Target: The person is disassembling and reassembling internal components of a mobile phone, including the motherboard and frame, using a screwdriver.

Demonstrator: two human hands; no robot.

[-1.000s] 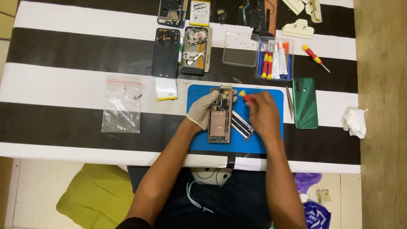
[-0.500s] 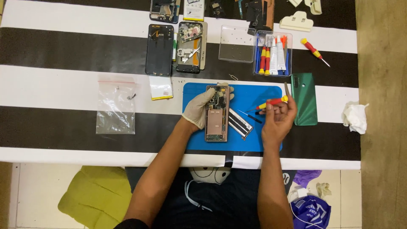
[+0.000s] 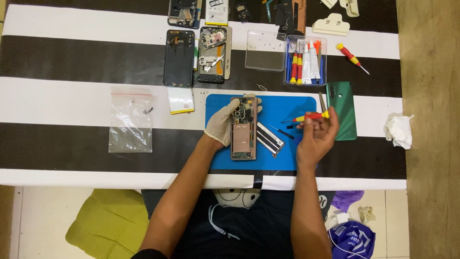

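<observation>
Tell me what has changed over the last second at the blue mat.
The right hand has come off the opened phone and swung out to the right, lifting the red-and-yellow screwdriver clear in its fingers; its tip now points left above the blue mat. The gloved left hand still steadies the phone, which has not moved.

We are looking at a phone repair bench. Its black-and-white striped tablecloth (image 3: 72,62) carries a blue rubber work mat (image 3: 282,156). Behind the mat lie opened phone bodies with bare circuit boards (image 3: 212,54) and a clear plastic tray of red-and-yellow screwdrivers (image 3: 304,61); left of the mat lies a clear zip bag of tiny screws (image 3: 130,120).
</observation>
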